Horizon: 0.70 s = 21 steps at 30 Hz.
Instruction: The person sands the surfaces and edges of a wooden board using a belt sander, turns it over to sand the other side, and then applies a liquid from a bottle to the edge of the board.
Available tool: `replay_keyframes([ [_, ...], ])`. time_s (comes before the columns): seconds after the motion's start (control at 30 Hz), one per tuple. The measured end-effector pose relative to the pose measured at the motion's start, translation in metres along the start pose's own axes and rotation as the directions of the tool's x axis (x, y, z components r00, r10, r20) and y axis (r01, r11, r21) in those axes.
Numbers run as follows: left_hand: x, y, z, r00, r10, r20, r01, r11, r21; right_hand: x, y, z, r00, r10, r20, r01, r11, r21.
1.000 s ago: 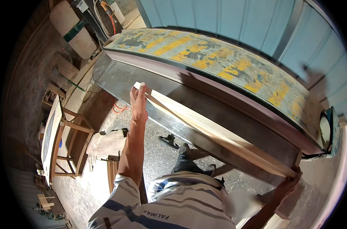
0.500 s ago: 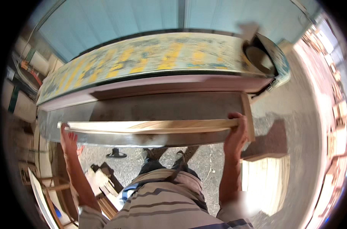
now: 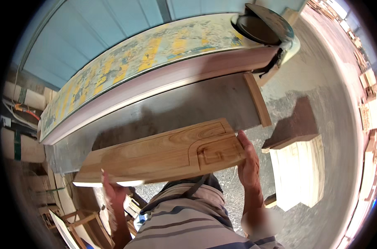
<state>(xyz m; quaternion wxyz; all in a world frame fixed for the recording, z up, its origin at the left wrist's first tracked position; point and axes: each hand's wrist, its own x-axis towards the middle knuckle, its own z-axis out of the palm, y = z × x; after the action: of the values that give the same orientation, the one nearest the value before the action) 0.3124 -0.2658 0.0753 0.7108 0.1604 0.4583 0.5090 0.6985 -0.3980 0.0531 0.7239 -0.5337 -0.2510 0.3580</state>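
Note:
Between my hands is a long wooden panel (image 3: pixel 155 151) with a carved, grooved pattern at its right end, its broad face turned up. My left hand (image 3: pixel 115 191) grips the near edge toward the left end, thumb on top and fingers partly hidden beneath. My right hand (image 3: pixel 249 162) is closed on the right end. Beyond the panel lies the grey metal table (image 3: pixel 176 101) of a long belt sander, and the panel partly covers it. The pinkish sanding belt (image 3: pixel 163 79) stands along the table's far side.
A worn yellow-and-grey cover (image 3: pixel 155 47) tops the sander, with a round drum opening (image 3: pixel 259 29) at its right end. A wooden stop strip (image 3: pixel 258 99) crosses the table's right end. Stacked pale boards (image 3: pixel 296 172) stand at my right; a wooden frame (image 3: pixel 82 224) is at lower left.
The panel was edge-up over the table; now it is tilted with its broad carved face showing. It has come nearer my body, its left end lower. My view has turned too.

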Motion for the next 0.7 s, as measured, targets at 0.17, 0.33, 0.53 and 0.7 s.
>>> replay_keyframes([
  [0.17,0.008,-0.044,-0.06,0.997,-0.05,-0.051,0.044,0.993,-0.111,-0.015,0.021,-0.02,0.928,0.374,-0.013,-0.373,0.927,0.037],
  [0.33,0.007,-0.057,-0.086,0.996,-0.006,0.084,0.019,0.987,-0.158,-0.03,0.024,-0.025,0.925,0.378,0.04,-0.379,0.925,0.011],
  [0.53,-0.022,-0.026,-0.076,0.972,-0.014,0.235,0.038,0.994,-0.098,-0.085,0.009,-0.056,0.905,0.425,0.032,-0.424,0.905,-0.023],
  [0.7,0.014,0.004,-0.068,0.95,-0.101,0.297,0.098,0.995,0.022,-0.097,0.032,-0.061,0.942,0.29,-0.169,-0.256,0.947,0.194],
])
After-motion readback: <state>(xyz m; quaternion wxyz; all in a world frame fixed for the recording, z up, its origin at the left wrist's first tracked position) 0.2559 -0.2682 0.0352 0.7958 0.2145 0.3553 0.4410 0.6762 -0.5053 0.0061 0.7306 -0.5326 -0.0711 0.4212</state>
